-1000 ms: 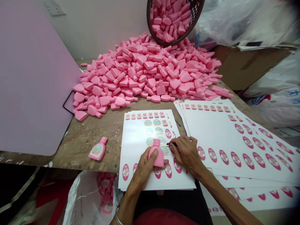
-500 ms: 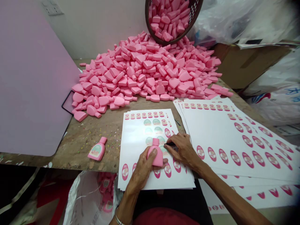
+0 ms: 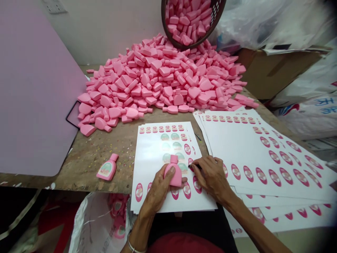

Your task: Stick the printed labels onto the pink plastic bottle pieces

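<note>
My left hand (image 3: 158,188) is closed around a small pink bottle (image 3: 173,173), held upright over a white sticker sheet (image 3: 155,165). My right hand (image 3: 210,175) sits just to the right of the bottle, fingers pinched on a thin dark tool whose tip touches the sheet near the green and pink oval labels. A labelled pink bottle (image 3: 106,169) lies flat on the worn table (image 3: 105,147) to the left of the sheet.
A big heap of unlabelled pink bottles (image 3: 163,80) covers the back of the table, spilling from a tipped brown basket (image 3: 216,14). More sticker sheets (image 3: 263,154) fan out at right. A pink board (image 3: 34,88) leans at left. A plastic bag (image 3: 105,221) of bottles hangs below the table edge.
My right hand has shifted slightly along the sheet beside the bottle; the left hand keeps its hold on the bottle. The view has drifted a little.
</note>
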### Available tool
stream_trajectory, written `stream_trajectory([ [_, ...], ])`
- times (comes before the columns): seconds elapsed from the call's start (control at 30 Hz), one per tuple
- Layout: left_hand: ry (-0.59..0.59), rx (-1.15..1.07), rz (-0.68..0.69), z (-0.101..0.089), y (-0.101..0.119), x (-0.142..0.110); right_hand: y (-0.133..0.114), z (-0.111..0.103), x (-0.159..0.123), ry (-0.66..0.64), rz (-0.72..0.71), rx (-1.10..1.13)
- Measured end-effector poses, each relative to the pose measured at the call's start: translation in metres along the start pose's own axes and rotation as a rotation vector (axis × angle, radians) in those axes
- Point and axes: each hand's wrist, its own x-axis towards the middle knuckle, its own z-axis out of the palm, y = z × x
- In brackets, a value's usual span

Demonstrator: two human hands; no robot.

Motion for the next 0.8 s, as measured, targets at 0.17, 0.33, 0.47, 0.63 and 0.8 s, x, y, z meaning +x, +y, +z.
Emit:
stream_trajectory([
  [0.17, 0.0, 0.019, 0.003, 0.0, -0.001, 0.0, -0.01, 0.006, -0.01, 0.005, 0.036, -0.014],
  [0.33, 0.007, 0.031, 0.003, 0.0, -0.002, 0.0, -0.013, 0.007, -0.012, 0.052, 0.036, -0.029],
  [0.47, 0.002, 0.038, 0.007, -0.001, -0.002, 0.0, -0.013, 0.006, -0.013, 0.056, 0.023, -0.114],
  [0.63, 0.002, 0.041, -0.004, -0.002, -0.003, 0.001, -0.017, 0.005, -0.016, 0.069, 0.05, -0.111],
  [0.8, -0.012, 0.028, 0.008, -0.003, -0.004, 0.002, -0.021, 0.004, -0.016, 0.078, 0.063, -0.175],
])
